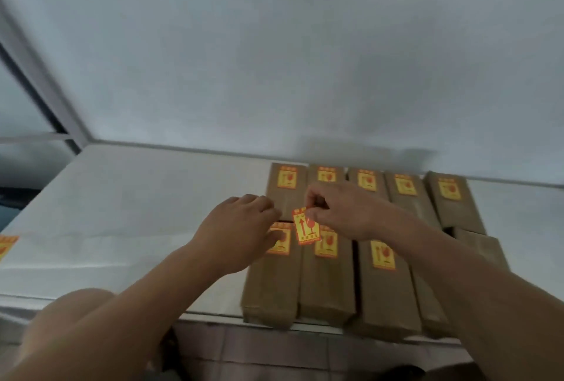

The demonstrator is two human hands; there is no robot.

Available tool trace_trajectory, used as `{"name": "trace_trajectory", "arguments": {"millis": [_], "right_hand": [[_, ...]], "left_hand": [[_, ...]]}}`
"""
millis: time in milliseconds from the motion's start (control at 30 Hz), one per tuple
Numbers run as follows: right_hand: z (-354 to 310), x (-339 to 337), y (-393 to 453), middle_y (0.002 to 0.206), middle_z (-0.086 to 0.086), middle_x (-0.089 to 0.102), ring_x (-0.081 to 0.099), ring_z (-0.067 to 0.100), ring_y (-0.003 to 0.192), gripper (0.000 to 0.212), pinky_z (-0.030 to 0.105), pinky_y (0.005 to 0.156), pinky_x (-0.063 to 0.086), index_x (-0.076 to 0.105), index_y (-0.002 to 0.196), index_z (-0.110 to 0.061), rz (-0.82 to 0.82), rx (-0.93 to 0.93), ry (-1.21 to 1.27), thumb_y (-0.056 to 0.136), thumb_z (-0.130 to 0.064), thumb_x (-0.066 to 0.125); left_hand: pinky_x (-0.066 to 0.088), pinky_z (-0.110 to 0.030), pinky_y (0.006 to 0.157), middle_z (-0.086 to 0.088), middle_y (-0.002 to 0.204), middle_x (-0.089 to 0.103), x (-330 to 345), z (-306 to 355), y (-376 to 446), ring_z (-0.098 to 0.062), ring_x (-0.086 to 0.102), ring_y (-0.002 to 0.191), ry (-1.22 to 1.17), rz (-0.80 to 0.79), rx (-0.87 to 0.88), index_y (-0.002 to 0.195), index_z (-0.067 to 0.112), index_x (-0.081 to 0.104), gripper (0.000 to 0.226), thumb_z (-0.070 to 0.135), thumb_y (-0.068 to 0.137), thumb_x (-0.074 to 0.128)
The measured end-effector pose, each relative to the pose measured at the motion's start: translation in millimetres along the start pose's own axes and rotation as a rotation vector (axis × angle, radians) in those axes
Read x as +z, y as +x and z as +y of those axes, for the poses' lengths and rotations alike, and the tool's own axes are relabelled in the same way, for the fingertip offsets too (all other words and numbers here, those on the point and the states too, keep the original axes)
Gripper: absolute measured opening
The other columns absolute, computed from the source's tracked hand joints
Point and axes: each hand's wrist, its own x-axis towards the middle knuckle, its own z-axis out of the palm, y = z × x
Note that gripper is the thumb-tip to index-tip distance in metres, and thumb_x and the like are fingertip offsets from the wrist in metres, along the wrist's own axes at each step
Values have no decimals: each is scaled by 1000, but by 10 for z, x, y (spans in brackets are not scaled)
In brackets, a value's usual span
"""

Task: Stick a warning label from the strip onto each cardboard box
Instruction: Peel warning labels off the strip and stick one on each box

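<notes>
Cardboard boxes (328, 283) labelled, right hand (345, 213) seemingly pinching label (306, 228)

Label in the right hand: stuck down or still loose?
Loose. The right hand pinches the label by its top edge; it hangs above the boxes.

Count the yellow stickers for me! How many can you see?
10. Five on the back-row boxes, three on the front row, one in the right hand, one at the left edge. Arms may hide more.
</notes>
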Motion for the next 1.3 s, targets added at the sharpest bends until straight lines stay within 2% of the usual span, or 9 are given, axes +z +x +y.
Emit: {"name": "trace_trajectory", "arguments": {"millis": [133, 200, 300, 400, 533, 733, 933, 1300], "right_hand": [[478, -198, -459, 84, -13, 58, 55, 4, 76, 5, 25, 64, 42, 51, 92, -30, 48, 56, 12, 96, -32, 53], [722, -276, -671, 83, -13, 59, 57, 3, 77, 8, 25, 66, 45, 50, 89, -32, 77, 95, 41, 96, -32, 53], [1083, -367, -972, 80, -11, 60, 57, 5, 73, 8, 21, 61, 41, 52, 88, -31, 125, 166, 84, 96, -32, 53], [1414, -444, -1255, 81, -10, 60, 56, 4, 73, 7, 19, 62, 38, 55, 90, -28, 165, 232, 123, 96, -30, 53], [1804, -498, -1563, 78, -8, 61, 55, 9, 72, 8, 21, 62, 38, 55, 87, -26, 208, 330, 145, 94, -29, 56], [2237, -398, -1794, 82, -7, 63, 57, 9, 74, 6, 21, 61, 40, 57, 92, -24, 231, 450, 171, 93, -30, 58], [2481, -274, -1802, 86, -8, 62, 57, 9, 78, 8, 21, 64, 42, 55, 96, -24, 226, 474, 196, 93, -30, 60], [2586, -195, -1723, 92, -12, 58, 58, 5, 84, 13, 16, 65, 42, 53, 102, -24, 197, 454, 233, 93, -31, 60]], "left_hand": [[41, -33, 95, 8, 132, 53, -48, 521, 342, -16, 48, 122, -18, 3, 74, 130, 29, 53, 41, 49, 97, 39], [40, -34, 97, 8, 134, 50, -43, 760, 501, -17, 46, 124, -25, -16, 94, 132, 30, 50, 43, 50, 97, 36], [40, -35, 101, 9, 135, 48, -14, 1104, 721, -15, 43, 126, -32, -52, 122, 134, 32, 46, 45, 53, 97, 32], [36, -35, 104, 8, 138, 46, 35, 1430, 896, -14, 40, 129, -45, -85, 163, 137, 32, 42, 47, 55, 97, 32], [35, -36, 105, 6, 140, 46, 136, 1815, 1059, -15, 40, 129, -52, -121, 240, 138, 29, 42, 49, 55, 97, 32], [22, -41, 113, 2, 146, 40, 324, 2332, 1220, -19, 29, 138, -78, -162, 377, 138, 25, 44, 55, 58, 95, 34], [17, -45, 114, -4, 148, 37, 530, 2602, 1290, -25, 23, 139, -2, -198, 484, 140, 22, 42, 63, 63, 93, 33], [21, -46, 113, -3, 144, 38, 641, 2622, 1314, -24, 27, 136, -21, -174, 507, 134, 24, 47, 57, 61, 92, 38]]}}
